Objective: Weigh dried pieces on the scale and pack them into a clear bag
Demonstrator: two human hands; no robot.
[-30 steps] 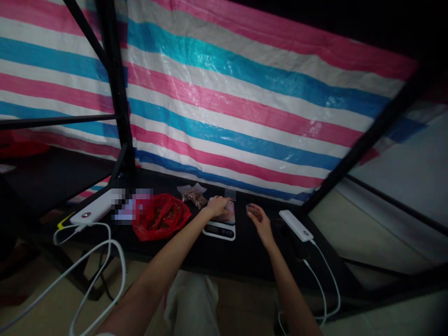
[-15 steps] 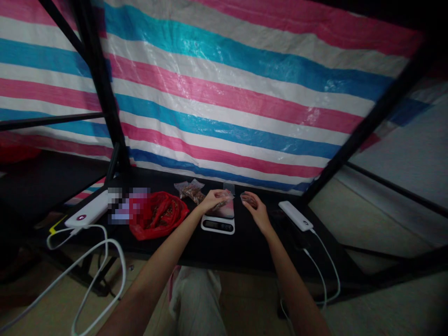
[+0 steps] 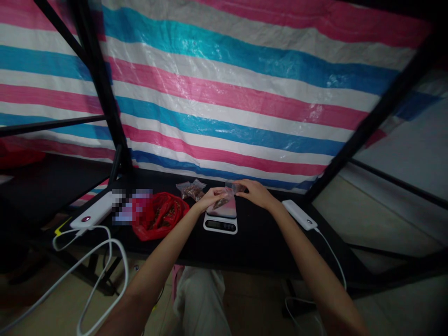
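Left hand (image 3: 211,198) pinches a small clear plastic bag of brown bits (image 3: 221,203) over the white flat digital scale (image 3: 220,226), just below frame centre. Right hand (image 3: 256,192) close by, fingers curled near its upper end; can't tell if gripping. Crumpled red plastic bag of brown pieces (image 3: 145,230) sits lower left of centre.

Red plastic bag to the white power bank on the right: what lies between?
Head view: the digital scale, a clear bag at the left hand, the right hand, and both forearms.

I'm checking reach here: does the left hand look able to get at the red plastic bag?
Probably yes: nothing visible blocks the open red plastic bag, though the left hand holds a clear plastic bag.
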